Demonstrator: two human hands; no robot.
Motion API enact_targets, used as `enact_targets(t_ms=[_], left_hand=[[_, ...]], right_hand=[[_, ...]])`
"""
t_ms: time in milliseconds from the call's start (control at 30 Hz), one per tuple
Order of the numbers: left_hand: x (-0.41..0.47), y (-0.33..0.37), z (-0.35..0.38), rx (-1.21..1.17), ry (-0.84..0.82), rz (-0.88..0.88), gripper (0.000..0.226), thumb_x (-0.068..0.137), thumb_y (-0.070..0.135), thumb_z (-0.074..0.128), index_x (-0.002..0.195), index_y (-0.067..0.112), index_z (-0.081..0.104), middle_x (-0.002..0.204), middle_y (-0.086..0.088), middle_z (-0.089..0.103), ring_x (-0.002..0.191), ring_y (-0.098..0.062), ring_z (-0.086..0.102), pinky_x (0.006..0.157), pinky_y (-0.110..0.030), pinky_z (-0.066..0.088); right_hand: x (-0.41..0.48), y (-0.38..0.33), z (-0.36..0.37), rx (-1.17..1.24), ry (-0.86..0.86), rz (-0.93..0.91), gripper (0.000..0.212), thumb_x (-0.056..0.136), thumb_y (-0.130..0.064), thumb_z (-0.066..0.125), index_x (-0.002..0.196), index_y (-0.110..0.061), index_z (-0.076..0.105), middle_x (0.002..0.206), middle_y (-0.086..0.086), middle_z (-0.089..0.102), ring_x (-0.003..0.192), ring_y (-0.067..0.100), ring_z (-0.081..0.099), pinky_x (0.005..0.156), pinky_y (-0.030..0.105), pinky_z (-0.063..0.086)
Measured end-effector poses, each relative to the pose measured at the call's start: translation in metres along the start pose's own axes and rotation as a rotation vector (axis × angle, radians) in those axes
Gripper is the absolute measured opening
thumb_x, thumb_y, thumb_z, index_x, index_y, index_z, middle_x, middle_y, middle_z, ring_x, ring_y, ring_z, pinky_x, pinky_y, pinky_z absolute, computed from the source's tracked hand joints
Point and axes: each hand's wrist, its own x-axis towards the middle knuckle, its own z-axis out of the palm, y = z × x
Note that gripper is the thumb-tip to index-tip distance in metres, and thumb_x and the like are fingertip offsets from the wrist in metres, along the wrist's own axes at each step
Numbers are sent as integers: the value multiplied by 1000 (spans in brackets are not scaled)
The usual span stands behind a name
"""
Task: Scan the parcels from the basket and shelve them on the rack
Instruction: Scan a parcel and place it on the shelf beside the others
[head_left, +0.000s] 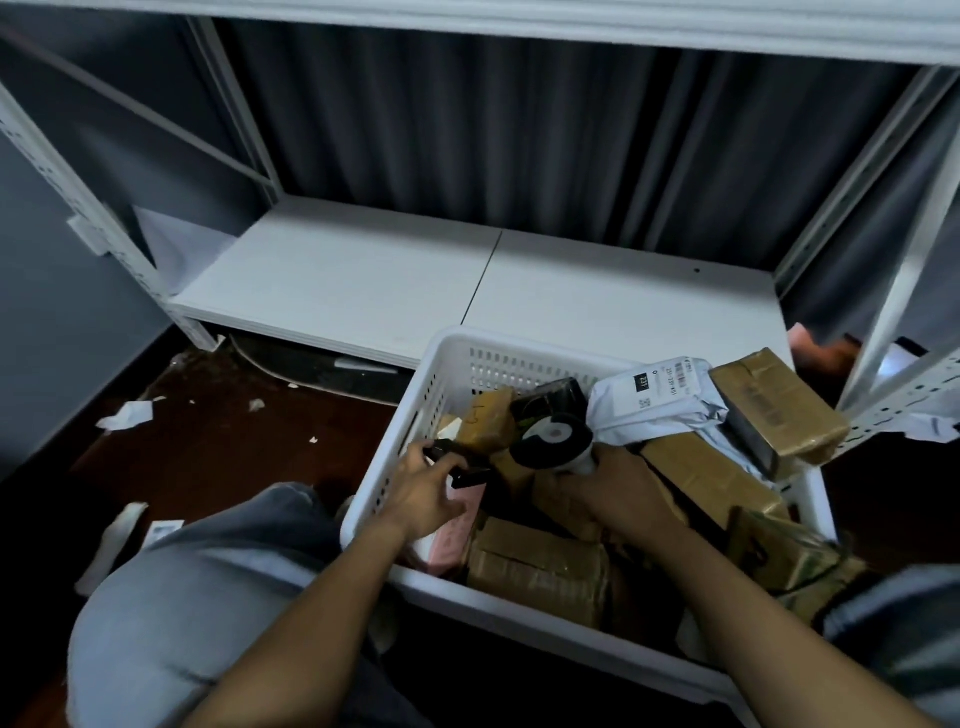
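Note:
A white plastic basket (451, 344) stands on the floor in front of the rack, piled with parcels. Most are brown taped boxes, such as one at the front (540, 571) and one leaning on the right rim (776, 405). A white mailer bag (654, 402) with a printed label lies on top. A pink parcel (449, 538) sits at the left wall. My right hand (618, 491) grips the white handle of a black-and-white scanner (550, 439) over the pile. My left hand (423, 493) pinches a small black object (460, 467) inside the basket. The rack's low white shelf (363, 280) is bare.
White perforated rack posts stand at the left (78, 208) and right (898, 322), with another shelf board overhead (519, 26). Scraps of paper (124, 415) litter the dark floor on the left. My knees in grey trousers (171, 597) flank the basket. Grey curtain hangs behind the rack.

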Motion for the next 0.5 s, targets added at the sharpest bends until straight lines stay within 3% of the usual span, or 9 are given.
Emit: enact_targets(t_ms=[133, 300, 400, 433, 500], left_hand=[[-5, 28, -4, 6, 49, 10, 64, 69, 54, 74, 126, 38, 49, 151, -10, 4, 140, -36, 10, 113, -38, 26], [-17, 89, -37, -278, 298, -28, 72, 56, 69, 62, 121, 39, 50, 135, -2, 33, 128, -22, 28, 104, -36, 31], [-22, 119, -52, -580, 412, -53, 61, 63, 46, 79, 117, 32, 53, 132, -1, 34, 115, -14, 43, 85, -15, 35], [-24, 130, -57, -652, 413, -71, 57, 68, 36, 82, 117, 30, 53, 132, -1, 34, 111, -11, 44, 80, -13, 34], [-27, 146, -63, -753, 411, -90, 60, 72, 37, 81, 123, 30, 50, 134, 0, 35, 112, -10, 44, 83, -17, 36]], right_hand=[[-1, 2, -15, 106, 61, 4, 20, 82, -29, 74, 75, -19, 58, 74, 0, 63, 74, 19, 60, 59, 31, 40], [-6, -3, -39, 343, 141, -25, 15, 86, -19, 71, 76, -21, 60, 70, -1, 65, 60, 7, 58, 52, 21, 42], [-8, -5, -49, 450, 191, -42, 11, 86, -13, 71, 77, -11, 65, 63, 3, 67, 48, 4, 59, 47, 19, 44], [-9, -5, -52, 489, 203, -42, 7, 85, -12, 71, 80, -8, 67, 65, 3, 69, 49, 4, 61, 47, 19, 46], [-12, -6, -56, 557, 215, -53, 5, 85, -14, 72, 88, -11, 71, 73, 2, 73, 64, 10, 69, 55, 24, 54]])
